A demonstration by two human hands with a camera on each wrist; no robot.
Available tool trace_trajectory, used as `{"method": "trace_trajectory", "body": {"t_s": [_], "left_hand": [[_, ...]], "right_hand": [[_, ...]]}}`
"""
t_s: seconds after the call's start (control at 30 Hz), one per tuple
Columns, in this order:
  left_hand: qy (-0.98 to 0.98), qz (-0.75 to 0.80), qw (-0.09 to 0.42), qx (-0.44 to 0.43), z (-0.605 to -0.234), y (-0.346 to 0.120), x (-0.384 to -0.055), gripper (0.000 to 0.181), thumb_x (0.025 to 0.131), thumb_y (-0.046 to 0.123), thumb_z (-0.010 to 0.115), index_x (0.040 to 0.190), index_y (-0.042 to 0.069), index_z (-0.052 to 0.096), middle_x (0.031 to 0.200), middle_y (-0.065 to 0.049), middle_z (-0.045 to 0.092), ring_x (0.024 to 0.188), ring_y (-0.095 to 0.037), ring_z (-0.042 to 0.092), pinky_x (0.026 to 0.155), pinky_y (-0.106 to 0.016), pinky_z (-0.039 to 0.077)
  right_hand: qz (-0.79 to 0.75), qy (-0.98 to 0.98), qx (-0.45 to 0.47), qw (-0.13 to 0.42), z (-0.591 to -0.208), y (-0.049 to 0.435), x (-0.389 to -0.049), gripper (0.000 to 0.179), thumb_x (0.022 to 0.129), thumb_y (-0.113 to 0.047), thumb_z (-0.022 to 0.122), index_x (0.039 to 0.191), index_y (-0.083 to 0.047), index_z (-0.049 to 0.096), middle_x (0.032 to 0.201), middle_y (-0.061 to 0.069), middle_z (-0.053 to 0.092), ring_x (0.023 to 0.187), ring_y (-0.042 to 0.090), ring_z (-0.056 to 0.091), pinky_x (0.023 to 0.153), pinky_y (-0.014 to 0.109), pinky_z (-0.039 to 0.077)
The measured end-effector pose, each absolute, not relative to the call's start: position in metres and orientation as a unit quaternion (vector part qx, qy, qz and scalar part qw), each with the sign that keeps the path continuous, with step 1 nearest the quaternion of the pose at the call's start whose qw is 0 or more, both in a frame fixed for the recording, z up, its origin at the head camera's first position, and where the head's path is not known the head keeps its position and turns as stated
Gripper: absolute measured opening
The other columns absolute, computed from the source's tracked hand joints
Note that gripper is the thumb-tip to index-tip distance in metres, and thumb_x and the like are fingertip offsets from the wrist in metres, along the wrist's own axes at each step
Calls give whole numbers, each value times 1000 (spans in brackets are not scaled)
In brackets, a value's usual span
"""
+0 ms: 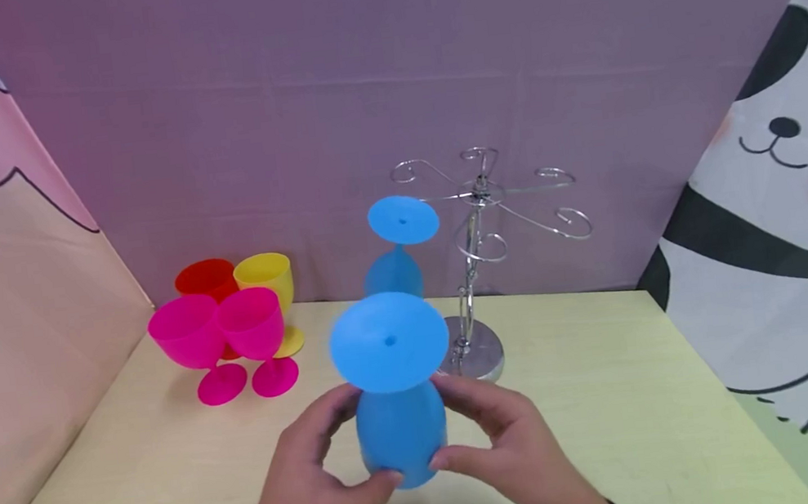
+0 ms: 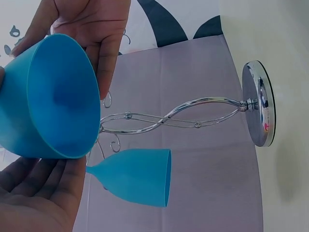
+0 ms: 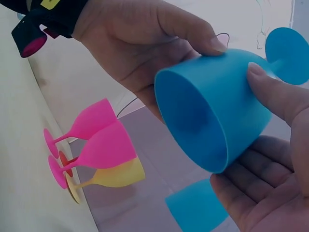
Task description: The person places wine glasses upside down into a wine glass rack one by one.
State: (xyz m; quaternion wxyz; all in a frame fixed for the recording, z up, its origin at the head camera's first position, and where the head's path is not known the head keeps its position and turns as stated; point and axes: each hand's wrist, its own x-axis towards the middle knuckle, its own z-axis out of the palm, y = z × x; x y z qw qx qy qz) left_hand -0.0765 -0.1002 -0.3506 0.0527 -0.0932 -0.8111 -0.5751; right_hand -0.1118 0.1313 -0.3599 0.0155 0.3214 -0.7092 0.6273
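A blue plastic goblet (image 1: 402, 433) is upside down between both hands, foot up and mouth toward the table. My left hand (image 1: 308, 467) grips its bowl from the left, thumb on the near side. From the right, my right hand (image 1: 513, 446) holds the same bowl. The left wrist view looks into the hollow mouth of this goblet (image 2: 17, 111). Just behind it, a second blue goblet (image 1: 403, 217) hangs mouth-down from the metal goblet rack (image 1: 488, 350), on its left side. That hanging goblet (image 2: 137, 176) is well above the table in the left wrist view.
Two pink goblets (image 1: 251, 321), a red goblet (image 1: 204, 277) and a yellow goblet (image 1: 266, 275) stand upright, close together, at the table's back left. The rack's curled wire arms (image 1: 542, 225) spread out at the top. A purple cloth (image 1: 273, 134) hangs behind the pale table (image 1: 600, 428).
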Motion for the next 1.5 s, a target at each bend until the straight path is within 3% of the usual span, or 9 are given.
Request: {"method": "trace_trajectory", "body": {"t_s": [0.17, 0.43, 0.87, 1.2, 1.5], "left_hand": [[-799, -582, 81, -127, -354, -100, -79, 75, 69, 41, 86, 134, 39, 50, 133, 15, 54, 124, -13, 52, 94, -42, 52], [-792, -591, 92, -126, -358, -100, -82, 71, 71, 38, 85, 134, 36, 52, 130, 13, 54, 124, -15, 52, 93, -40, 52], [-795, -598, 49, -85, -357, -91, -82, 71, 71, 42, 85, 133, 39, 52, 132, 18, 55, 123, -12, 54, 97, -44, 50], [-798, -587, 14, -137, -367, -79, -91, 71, 76, 49, 79, 138, 37, 47, 135, 18, 52, 123, -14, 54, 98, -43, 49], [-784, -586, 38, -200, -363, -59, -111, 69, 79, 41, 79, 140, 38, 48, 131, 15, 51, 122, -11, 52, 97, -36, 50]], "right_hand": [[627, -707, 325, 30, -362, 128, -112, 65, 79, 0, 77, 139, -11, 54, 137, 7, 58, 123, 27, 56, 100, 39, 49], [618, -723, 306, 41, -362, 125, -112, 65, 81, -3, 77, 140, -17, 54, 138, 3, 57, 124, 24, 55, 100, 37, 48], [617, -751, 234, 20, -363, 130, -108, 64, 79, -12, 80, 137, -23, 55, 137, -2, 57, 122, 17, 56, 100, 35, 48], [602, -768, 217, 34, -370, 148, -106, 65, 78, -14, 81, 136, -25, 54, 135, -4, 58, 120, 17, 58, 97, 32, 50], [592, -782, 181, 69, -362, 169, -112, 62, 78, -15, 82, 133, -23, 55, 135, -5, 57, 122, 14, 56, 96, 32, 50]]}}
